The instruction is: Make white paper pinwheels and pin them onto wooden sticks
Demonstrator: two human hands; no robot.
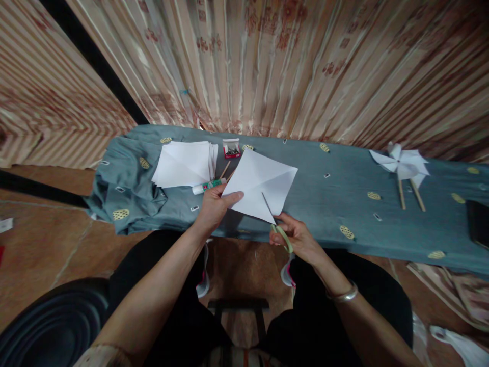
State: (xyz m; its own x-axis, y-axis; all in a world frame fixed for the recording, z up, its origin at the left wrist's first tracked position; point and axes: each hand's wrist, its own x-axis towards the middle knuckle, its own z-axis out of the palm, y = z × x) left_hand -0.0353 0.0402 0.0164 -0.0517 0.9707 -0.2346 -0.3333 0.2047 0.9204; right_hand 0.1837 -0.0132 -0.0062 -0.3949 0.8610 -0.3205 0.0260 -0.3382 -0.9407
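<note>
My left hand pinches the left corner of a white, creased square of paper, thumb on top. In my right hand is a pair of scissors with pale green handles. A scissor blade lies over the paper near its lower corner, pointing inward toward the middle. Close to my left hand lie a glue stick with a white cap and thin wooden sticks, partly covered by the paper. Behind them stands a small opened red box of metal pins or tacks.
A stack of white paper lies at the left of the cloth-covered table. Paper pinwheels on sticks rest at the right, near a dark flat object at the edge. A pleated curtain hangs behind. A black stool stands lower left.
</note>
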